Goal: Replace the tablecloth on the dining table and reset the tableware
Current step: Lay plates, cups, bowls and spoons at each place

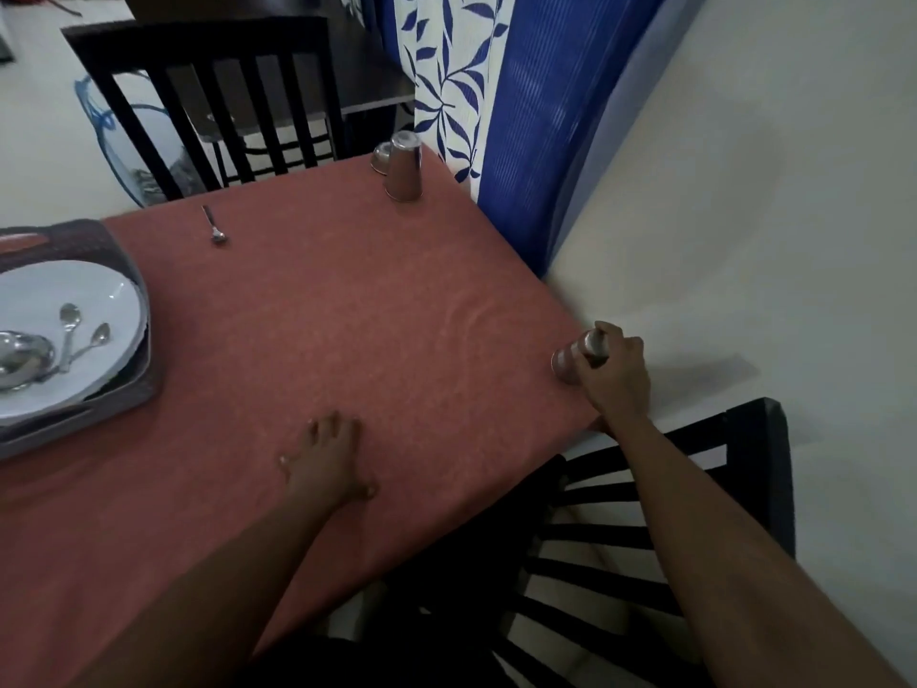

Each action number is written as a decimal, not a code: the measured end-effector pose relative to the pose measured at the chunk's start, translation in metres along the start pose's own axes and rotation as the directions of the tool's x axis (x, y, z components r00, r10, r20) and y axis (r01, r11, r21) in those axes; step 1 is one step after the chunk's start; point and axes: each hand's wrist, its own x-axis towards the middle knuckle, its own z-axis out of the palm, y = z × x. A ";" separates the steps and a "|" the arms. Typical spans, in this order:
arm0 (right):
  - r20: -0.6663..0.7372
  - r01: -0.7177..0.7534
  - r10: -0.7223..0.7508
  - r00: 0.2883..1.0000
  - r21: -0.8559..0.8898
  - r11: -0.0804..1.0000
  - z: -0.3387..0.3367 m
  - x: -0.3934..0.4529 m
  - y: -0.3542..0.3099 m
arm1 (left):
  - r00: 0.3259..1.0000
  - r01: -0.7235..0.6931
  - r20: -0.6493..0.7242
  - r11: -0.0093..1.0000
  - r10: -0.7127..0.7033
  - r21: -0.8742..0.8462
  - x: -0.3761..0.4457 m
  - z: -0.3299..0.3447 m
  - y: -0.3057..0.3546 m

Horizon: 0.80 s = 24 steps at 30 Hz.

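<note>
Red tablecloth [347, 315] is already laid; resetting is judged under way. Tray [144, 379] w/ plates is parked at left edge. Left hand [325, 461] is pressed flat, fingers released. Tumbler [575, 360] is grasped by right hand [618, 374] near right corner; next: set down upright, away from edge.

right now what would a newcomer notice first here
The terracotta tablecloth fills the view. The right hand grips a steel tumbler at its right edge; the left hand rests flat on the cloth. A tray with white plates sits left.
</note>
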 end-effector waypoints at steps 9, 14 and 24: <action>-0.001 0.033 -0.033 0.999 0.032 0.999 0.031 -0.005 0.006 | 1.000 0.014 0.003 0.999 -0.014 0.030 0.000 -0.001 0.001; -0.025 0.039 -0.038 0.999 0.054 0.998 0.034 -0.006 -0.004 | 1.000 0.015 -0.001 0.999 -0.015 0.030 0.000 -0.002 -0.001; -0.246 0.013 -0.068 0.967 -0.217 0.976 0.054 -0.018 -0.044 | 0.980 -0.036 -0.195 0.918 -0.045 -0.395 -0.023 -0.014 -0.051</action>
